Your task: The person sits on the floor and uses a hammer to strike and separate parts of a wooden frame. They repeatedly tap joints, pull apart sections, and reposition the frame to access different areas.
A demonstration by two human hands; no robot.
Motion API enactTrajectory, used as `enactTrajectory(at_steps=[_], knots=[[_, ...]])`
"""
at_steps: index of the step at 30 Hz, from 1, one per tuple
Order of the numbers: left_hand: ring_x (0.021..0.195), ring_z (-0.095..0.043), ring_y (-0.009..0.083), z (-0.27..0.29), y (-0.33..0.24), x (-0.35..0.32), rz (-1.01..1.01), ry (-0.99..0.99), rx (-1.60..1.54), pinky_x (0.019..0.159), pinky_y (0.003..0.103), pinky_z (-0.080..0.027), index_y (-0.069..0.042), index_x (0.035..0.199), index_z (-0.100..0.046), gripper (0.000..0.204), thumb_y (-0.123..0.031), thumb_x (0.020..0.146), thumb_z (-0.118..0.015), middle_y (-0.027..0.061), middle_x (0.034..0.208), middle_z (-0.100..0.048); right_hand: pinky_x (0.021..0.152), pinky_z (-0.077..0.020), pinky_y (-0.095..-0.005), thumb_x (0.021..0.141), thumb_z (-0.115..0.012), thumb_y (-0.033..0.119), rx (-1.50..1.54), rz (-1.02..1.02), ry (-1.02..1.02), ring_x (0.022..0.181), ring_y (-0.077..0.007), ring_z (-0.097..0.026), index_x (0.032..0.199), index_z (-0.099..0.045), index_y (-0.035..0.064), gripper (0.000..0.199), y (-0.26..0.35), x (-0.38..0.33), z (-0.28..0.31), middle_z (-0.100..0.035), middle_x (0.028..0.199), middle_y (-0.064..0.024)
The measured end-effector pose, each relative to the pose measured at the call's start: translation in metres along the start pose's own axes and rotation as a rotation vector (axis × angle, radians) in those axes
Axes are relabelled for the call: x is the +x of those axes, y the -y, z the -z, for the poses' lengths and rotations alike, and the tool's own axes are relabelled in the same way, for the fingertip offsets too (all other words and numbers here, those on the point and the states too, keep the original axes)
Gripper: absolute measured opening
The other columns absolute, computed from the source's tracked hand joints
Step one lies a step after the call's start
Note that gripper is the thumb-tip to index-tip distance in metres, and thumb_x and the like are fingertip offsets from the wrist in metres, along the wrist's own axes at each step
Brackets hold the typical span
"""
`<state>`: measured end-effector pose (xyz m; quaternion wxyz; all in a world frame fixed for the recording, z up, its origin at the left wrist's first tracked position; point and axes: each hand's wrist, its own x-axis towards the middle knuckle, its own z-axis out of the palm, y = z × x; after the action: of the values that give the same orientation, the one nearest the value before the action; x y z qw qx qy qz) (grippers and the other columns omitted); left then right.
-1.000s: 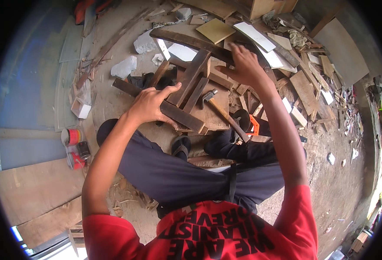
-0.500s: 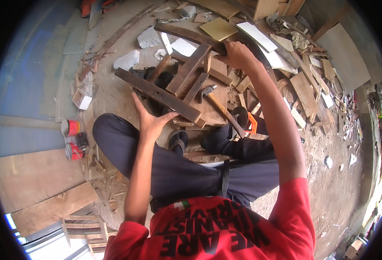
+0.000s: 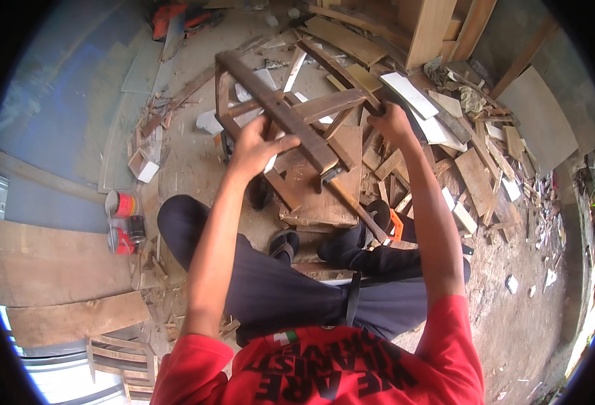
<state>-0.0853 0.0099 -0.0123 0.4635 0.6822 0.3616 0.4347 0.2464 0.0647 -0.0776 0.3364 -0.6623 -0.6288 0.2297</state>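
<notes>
Both my hands hold up a dark wooden frame (image 3: 270, 98) made of several joined bars. My left hand (image 3: 251, 150) is wrapped round its near left side, thumb lying toward the long top bar. At the right, my right hand (image 3: 390, 123) is closed on the end of the other long bar. The frame hangs tilted above a low wooden block (image 3: 317, 217) between my feet. On that block rests a hammer (image 3: 359, 210), its handle pointing toward me and its head partly hidden under the frame's bar.
An orange-handled tool (image 3: 396, 226) lies beside my right leg. Wood offcuts (image 3: 474, 177) and white board pieces (image 3: 409, 96) heap up at the right. Paint cans (image 3: 120, 204) stand left of my knee. Glass-like sheets (image 3: 125, 128) and a plywood board (image 3: 54, 263) lie farther left.
The frame has been lifted and turned, so its long bar now slants above the block and covers the hammer head. My left hand has moved up and right, closing on the frame.
</notes>
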Motion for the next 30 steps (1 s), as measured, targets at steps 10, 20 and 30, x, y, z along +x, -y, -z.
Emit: enactTrajectory(at_steps=[10, 20, 30], knots=[[0.090, -0.063, 0.0127, -0.006, -0.079, 0.125, 0.084, 0.385, 0.558, 0.085, 0.029, -0.047, 0.000, 0.108, -0.071, 0.062, -0.050, 0.074, -0.083, 0.0073, 0.097, -0.070, 0.052, -0.0487, -0.0310, 0.087, -0.073, 0.027, 0.598, -0.315, 0.098, 0.058, -0.0149, -0.057, 0.094, -0.064, -0.0061, 0.035, -0.021, -0.037, -0.091, -0.058, 0.071, -0.0056], [0.085, -0.062, 0.0128, -0.024, -0.014, 0.154, 0.216, 0.604, 0.503, 0.076, 0.029, -0.049, -0.001, 0.111, -0.070, 0.063, -0.055, 0.079, -0.078, 0.0055, 0.093, -0.068, 0.060, -0.0526, -0.0361, 0.090, -0.068, 0.039, 0.309, -0.392, 0.232, 0.066, -0.0224, -0.065, 0.091, -0.065, -0.0062, 0.045, -0.064, -0.064, -0.148, -0.065, 0.075, -0.0161], [0.108, -0.063, 0.0218, -0.052, 0.000, 0.159, 0.156, 0.702, 0.578, 0.095, 0.035, -0.048, -0.004, 0.113, -0.071, 0.069, -0.058, 0.072, -0.081, 0.0130, 0.114, -0.069, 0.088, -0.0533, -0.0450, 0.084, -0.073, 0.043, -0.173, -0.034, -0.017, 0.103, -0.0433, -0.064, 0.127, -0.045, -0.0104, 0.074, -0.033, -0.076, -0.102, -0.064, 0.109, -0.0301]])
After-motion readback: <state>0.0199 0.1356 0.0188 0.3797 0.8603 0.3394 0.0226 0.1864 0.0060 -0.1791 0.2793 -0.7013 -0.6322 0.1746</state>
